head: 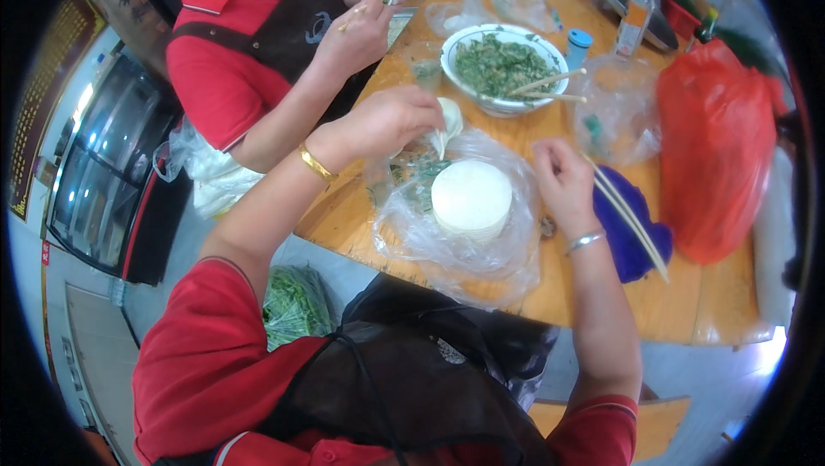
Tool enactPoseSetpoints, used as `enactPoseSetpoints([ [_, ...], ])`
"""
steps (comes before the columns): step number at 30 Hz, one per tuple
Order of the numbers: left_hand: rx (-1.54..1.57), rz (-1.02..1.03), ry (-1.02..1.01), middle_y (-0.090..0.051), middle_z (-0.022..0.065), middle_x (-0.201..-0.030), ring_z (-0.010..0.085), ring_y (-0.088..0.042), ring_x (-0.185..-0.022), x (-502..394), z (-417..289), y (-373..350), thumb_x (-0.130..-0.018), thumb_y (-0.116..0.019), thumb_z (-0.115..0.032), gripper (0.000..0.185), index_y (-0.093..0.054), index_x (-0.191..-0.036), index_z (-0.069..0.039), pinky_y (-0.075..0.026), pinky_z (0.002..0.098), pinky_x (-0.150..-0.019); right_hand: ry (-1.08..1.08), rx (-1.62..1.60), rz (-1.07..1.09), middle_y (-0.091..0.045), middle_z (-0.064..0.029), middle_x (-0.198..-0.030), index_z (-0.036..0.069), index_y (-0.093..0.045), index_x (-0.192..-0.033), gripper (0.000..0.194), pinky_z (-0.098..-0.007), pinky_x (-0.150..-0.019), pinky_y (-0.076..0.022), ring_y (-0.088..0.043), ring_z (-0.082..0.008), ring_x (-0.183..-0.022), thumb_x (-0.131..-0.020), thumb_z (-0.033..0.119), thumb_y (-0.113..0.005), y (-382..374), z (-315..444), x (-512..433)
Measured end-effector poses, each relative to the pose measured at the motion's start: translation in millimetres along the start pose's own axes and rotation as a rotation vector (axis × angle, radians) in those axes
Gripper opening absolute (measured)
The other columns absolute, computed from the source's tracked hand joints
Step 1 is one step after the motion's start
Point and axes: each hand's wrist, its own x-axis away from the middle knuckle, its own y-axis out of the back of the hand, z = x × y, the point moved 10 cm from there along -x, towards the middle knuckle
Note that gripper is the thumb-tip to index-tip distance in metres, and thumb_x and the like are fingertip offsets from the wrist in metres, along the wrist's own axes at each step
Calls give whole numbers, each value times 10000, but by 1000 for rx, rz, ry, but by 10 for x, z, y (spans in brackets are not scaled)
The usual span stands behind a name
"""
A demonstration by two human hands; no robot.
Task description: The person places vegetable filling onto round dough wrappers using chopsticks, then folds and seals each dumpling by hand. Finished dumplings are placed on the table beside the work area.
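Observation:
A tall stack of thin round white dough wrappers [471,194] stands on a crumpled clear plastic bag [412,234] before me. Just beyond it, the fingers of my left hand [403,119] close on a limp white dough wrapper [450,119], whose lower corner droops. My right hand [563,173] is loosely curled to the right of the stack. A pair of wooden chopsticks [635,224] slants away from its outer edge over a purple cloth or bag [619,250]; whether the fingers hold them is unclear. A white bowl [451,73] of chopped green filling [503,63] has two chopsticks resting in it.
At the left, a masked person [225,66] holds a small wrapper with greens. A red plastic bag [715,157], clear bags, a blue-lidded container [579,44] and a bottle [635,15] stand on the wooden table [696,311]. Bagged greens [296,302] lie below its left edge.

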Motion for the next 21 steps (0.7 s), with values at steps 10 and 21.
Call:
enactPoseSetpoints([
  [10,34,-6,205,-635,134,-965,311,-617,-899,143,90,73,-741,-676,-111,261,-646,-990,-37,-504,376,-789,-30,-14,55,-496,-70,-492,57,-639,-842,124,-310,-437,-387,-478,-175,-418,-860,179,-640,-64,8,17],
  [21,280,-31,97,-604,86,-967,279,-572,-967,105,-767,22,-744,-728,-192,238,-634,-923,-67,-432,380,-854,180,-182,189,-600,-87,-733,20,-647,-826,95,-291,-561,-452,-574,-200,-627,-770,79,-694,-107,464,41],
])
